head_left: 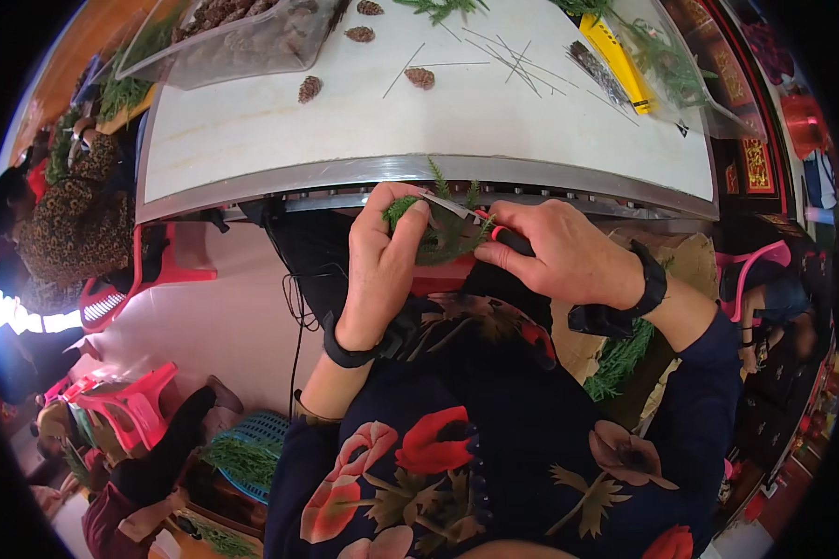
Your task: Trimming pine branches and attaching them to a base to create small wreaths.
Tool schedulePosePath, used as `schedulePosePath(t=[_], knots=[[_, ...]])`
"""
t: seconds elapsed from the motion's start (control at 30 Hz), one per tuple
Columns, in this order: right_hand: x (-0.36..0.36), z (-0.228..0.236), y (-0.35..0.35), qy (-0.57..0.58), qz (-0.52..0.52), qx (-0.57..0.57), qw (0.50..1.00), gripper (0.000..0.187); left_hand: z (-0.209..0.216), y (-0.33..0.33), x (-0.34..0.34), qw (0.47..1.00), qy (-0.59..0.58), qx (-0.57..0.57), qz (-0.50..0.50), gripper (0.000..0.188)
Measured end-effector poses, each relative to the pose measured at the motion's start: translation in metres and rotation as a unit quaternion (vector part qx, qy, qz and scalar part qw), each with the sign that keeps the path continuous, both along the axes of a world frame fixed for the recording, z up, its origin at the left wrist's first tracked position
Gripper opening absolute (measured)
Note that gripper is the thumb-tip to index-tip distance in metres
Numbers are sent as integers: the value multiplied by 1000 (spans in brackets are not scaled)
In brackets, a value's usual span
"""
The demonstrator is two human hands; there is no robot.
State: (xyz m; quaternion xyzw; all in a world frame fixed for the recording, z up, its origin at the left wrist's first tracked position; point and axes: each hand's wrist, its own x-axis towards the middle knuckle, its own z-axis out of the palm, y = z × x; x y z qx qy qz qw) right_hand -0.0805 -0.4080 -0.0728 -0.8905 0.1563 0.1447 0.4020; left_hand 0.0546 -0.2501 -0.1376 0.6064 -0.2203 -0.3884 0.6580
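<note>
Flowered top [522, 419] nearest, left hand [382, 247] pinches green sprig [400, 211], right hand [564, 253] grips scissors [513, 242] beside metal table edge [298, 179].

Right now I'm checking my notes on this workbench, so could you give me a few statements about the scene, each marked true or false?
1. The right hand grips scissors with a red-and-black handle. True.
2. The left hand is empty. False: it pinches a green sprig.
3. Thin straight wires lie on the white table, some crossing one another. True.
4. The clear bin at the upper left is filled with oranges. False: it holds brown pine cones.
5. A blue basket with greenery in it is at the lower left, off the white table. True.
</note>
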Motion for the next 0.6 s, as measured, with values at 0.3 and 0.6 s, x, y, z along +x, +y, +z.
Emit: schedulePosePath(t=[0.3,0.6], knots=[[-1,-8,2,-95,-2,-39,995,31,4,-1,-2,999,-4,-18,42,7],[0,-9,6,-82,-10,-54,995,31,-2,-1,1,997,19,-49,49,6]])
